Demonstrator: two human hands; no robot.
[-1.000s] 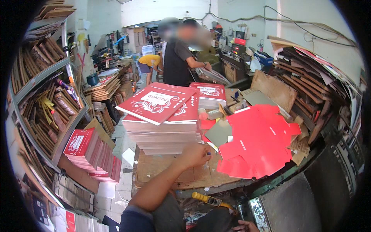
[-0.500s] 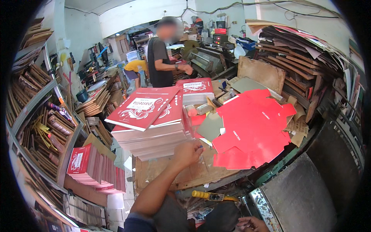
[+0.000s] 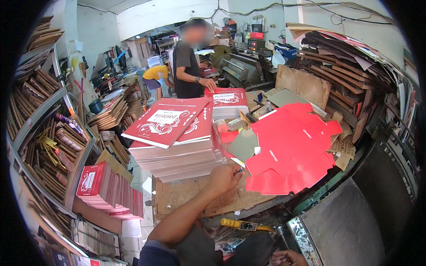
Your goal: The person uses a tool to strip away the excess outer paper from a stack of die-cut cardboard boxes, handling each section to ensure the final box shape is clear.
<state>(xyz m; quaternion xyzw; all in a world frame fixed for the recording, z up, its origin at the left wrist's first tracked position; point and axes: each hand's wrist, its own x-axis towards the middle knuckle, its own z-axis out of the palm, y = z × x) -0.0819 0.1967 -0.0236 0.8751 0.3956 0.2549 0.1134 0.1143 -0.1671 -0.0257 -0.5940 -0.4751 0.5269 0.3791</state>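
My left hand [image 3: 225, 178] is closed in a pinch over the front of the worktable [image 3: 177, 199]. A tiny dark blue thing [image 3: 240, 170] shows at its fingertips, too small to name. Just right of that hand lies a flat, die-cut red cardboard sheet [image 3: 290, 153] with flaps. Left of it rises a tall stack of red-covered books [image 3: 175, 155], the top ones lying askew. My right hand [image 3: 288, 257] is low by my knee, partly cut off by the lower edge. Its visible fingers are loosely bent and apart, with nothing seen in them.
A yellow-handled lever [image 3: 239, 224] juts out below the table's front edge, beside a dark metal machine plate [image 3: 339, 221]. A second book pile [image 3: 230, 104] stands behind, where a co-worker [image 3: 186, 66] reaches over it. Shelves of wooden boards [image 3: 42, 128] line the left.
My left hand has moved slightly right, still pinched, toward the red sheet. The co-worker's hand has come down onto the rear book pile. My right hand has barely moved.
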